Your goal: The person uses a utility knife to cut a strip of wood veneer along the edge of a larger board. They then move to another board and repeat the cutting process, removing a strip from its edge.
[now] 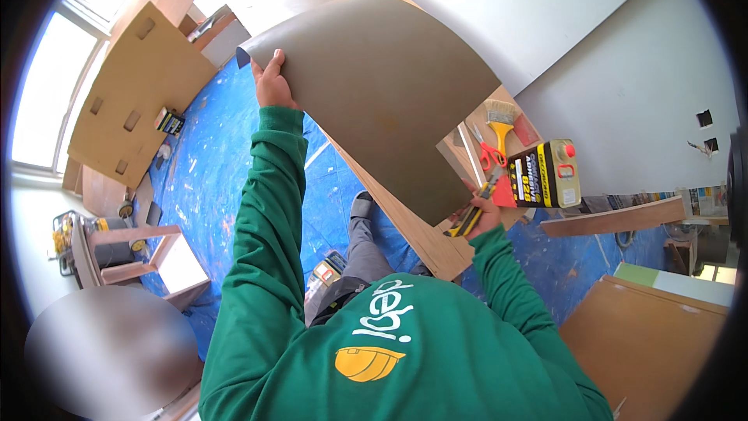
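Observation:
My left hand (274, 86) pinches the left edge of a large, flexible grey-brown sheet (382, 93), whose corner curls beside my fingers. The sheet bows upward and covers much of a wooden worktop (436, 248). In my right hand (488, 215), at the sheet's near right corner, is a yellow and black utility knife (467, 217). Whether those fingers also grip the sheet is hard to make out. Just beyond that hand lie red-handled scissors (491, 157) and a brush with a yellow handle (500, 126). A yellow and black adhesive can (545, 175) stands to its right.
Blue plastic sheeting (204, 140) covers the floor. A large brown board with cut-outs (136, 93) leans by the windows. At the lower left are a wooden frame (167, 261) and a machine (109, 242). A curved wooden strip (615, 218) and brown panel (639, 343) lie right.

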Demonstrator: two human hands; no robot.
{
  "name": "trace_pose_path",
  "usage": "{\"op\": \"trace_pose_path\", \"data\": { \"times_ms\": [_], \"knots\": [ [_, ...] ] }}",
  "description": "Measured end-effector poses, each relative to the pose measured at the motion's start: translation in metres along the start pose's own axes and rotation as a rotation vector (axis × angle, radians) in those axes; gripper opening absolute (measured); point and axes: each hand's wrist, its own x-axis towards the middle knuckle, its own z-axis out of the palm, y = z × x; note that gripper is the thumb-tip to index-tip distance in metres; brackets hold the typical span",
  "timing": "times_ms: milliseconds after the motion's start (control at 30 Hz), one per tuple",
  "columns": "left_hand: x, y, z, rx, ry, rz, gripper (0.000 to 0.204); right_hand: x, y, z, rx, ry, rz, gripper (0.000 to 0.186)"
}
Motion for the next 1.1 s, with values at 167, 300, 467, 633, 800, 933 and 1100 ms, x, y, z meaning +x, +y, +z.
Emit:
{"op": "trace_pose_path", "data": {
  "times_ms": [167, 300, 467, 633, 800, 933, 1100],
  "knots": [
    [0.076, -0.031, -0.033, -0.013, -0.092, 0.03, 0.049, 0.021, -0.002, 0.065, -0.108, 0.035, -0.086, 0.048],
    [0.128, -0.056, -0.046, 0.0, -0.099, 0.089, 0.048, 0.059, 0.022, 0.093, -0.346, 0.197, -0.145, 0.047],
    [0.162, -0.117, -0.071, 0.022, -0.026, 0.044, 0.05, 0.1, 0.04, 0.11, -0.737, 0.568, -0.185, 0.035],
    [0.174, -0.235, -0.172, 0.382, 0.026, -0.122, 0.047, 0.151, 0.051, 0.093, -1.089, 0.74, -0.111, 0.026],
    [0.138, -0.245, -0.179, 0.785, 0.102, -0.656, 0.056, 0.163, 0.071, 0.034, -1.017, 0.81, -0.076, 0.03],
    [0.142, -0.256, -0.228, 1.1, -0.063, -0.57, 0.083, 0.166, 0.085, 0.029, -0.982, 0.759, -0.077, 0.028],
    [0.143, -0.27, -0.231, 1.258, -0.082, -0.519, 0.089, 0.164, 0.091, 0.021, -1.001, 0.763, -0.04, 0.029]
  ]
}}
